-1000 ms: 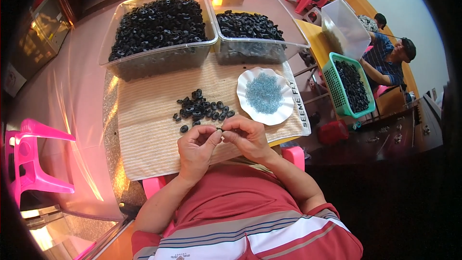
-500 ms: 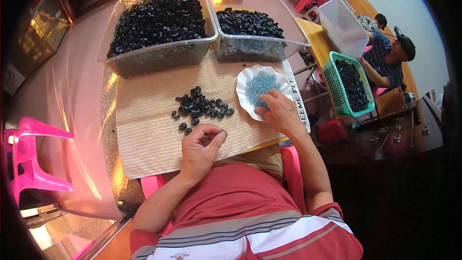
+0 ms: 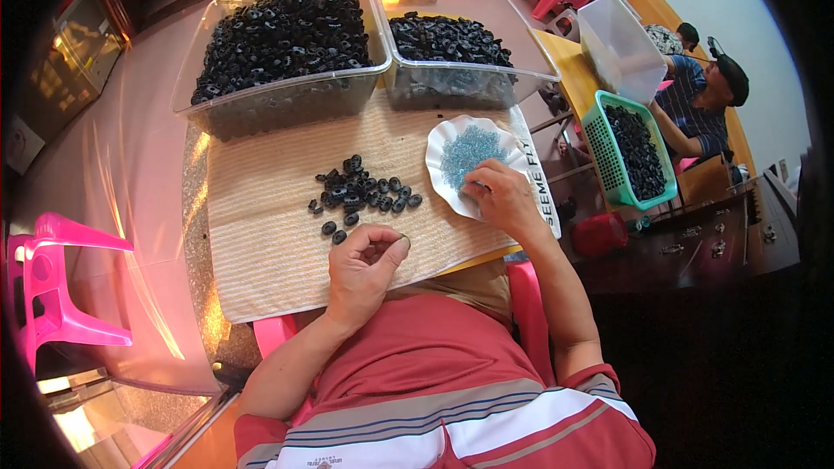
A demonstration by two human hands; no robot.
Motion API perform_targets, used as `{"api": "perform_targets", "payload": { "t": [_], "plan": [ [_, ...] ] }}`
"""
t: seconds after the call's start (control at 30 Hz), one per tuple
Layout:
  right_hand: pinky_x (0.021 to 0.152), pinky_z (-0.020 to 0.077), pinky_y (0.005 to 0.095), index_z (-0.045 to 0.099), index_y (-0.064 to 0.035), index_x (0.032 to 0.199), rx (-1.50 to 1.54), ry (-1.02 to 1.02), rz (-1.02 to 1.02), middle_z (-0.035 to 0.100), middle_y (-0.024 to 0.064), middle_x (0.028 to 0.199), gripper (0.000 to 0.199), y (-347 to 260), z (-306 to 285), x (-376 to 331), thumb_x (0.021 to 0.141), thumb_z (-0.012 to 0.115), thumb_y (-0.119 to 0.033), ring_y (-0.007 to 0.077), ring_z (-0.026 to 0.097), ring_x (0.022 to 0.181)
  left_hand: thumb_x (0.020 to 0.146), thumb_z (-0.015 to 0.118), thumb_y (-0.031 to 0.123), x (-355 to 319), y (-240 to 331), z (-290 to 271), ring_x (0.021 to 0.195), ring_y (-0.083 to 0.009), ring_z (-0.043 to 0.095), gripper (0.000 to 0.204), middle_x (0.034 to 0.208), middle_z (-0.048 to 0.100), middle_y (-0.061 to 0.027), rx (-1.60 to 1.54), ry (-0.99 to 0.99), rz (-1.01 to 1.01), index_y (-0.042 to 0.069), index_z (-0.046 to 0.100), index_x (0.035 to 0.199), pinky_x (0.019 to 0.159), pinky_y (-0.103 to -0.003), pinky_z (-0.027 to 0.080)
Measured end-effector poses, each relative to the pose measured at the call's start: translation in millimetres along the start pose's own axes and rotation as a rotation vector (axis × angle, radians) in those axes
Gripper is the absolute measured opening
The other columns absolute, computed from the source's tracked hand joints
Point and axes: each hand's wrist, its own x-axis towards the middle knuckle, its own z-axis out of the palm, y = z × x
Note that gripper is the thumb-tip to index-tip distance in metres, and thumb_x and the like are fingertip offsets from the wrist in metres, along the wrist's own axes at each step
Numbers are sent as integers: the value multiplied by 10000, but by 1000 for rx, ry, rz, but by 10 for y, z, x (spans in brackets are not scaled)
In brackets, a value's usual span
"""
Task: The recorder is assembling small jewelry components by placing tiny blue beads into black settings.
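Note:
My left hand [image 3: 363, 267] is closed in a pinch above the front of the cloth. A dark edge shows at its fingertips, too small to name. Just beyond it lies a loose pile of small black oval plastic parts [image 3: 354, 187], some of them scattered singly. My right hand [image 3: 506, 200] is over the near right side of a white wavy-rimmed dish [image 3: 441, 189]. Its thumb and fingers are drawn together, and whatever is between them is hidden. A heap of tiny pale-blue, shiny pieces [image 3: 472, 152] fills the middle of the dish.
Two clear plastic bins [image 3: 282, 87] of black parts stand at the back of the striped cloth [image 3: 261, 234]. On the right, a green basket [image 3: 594, 143] holds more black parts, near a co-worker [image 3: 699, 108] handling a translucent bin [image 3: 621, 48]. A pink stool [image 3: 65, 295] stands left.
The fingers of my right hand have drawn together and lifted slightly from the pale-blue pieces toward the dish's near side. My left hand has hardly moved.

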Motion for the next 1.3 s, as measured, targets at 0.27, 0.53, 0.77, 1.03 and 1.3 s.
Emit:
{"api": "perform_targets", "payload": {
  "t": [0.27,0.53,0.77,1.03,1.3],
  "plan": [
    [717,549,395,702,-26,922,94,87,-39,700,134,912,107,19,28,42,826,750,-18,333,699,828,927,747,61,-10,-3,4,767,-40,619,89,856,683,13,32,-8,-13,14,686,972,690,-205,506],
    [710,541,413,699,-24,924,96,178,-75,704,146,871,92,55,29,49,836,722,-9,335,690,807,928,746,61,-17,-46,5,769,-40,618,97,865,684,9,65,-26,4,11,684,983,687,-204,504],
    [694,542,393,712,-35,943,94,211,-72,711,130,830,115,65,27,59,836,714,4,314,688,771,928,742,49,-21,-44,7,794,-48,634,97,882,692,-1,71,-33,1,8,679,989,713,-208,520],
    [670,551,314,708,-31,947,121,306,-67,724,108,843,138,81,63,53,831,754,27,233,717,764,928,738,39,-26,-63,13,797,-47,629,99,894,682,0,58,-53,1,8,674,996,710,-207,517],
    [668,550,327,683,-20,964,212,266,-13,701,144,848,153,91,44,52,836,750,30,265,716,757,933,733,43,-35,-62,30,794,-42,616,91,896,677,4,67,-65,-10,7,676,994,707,-203,504]
  ]
}}
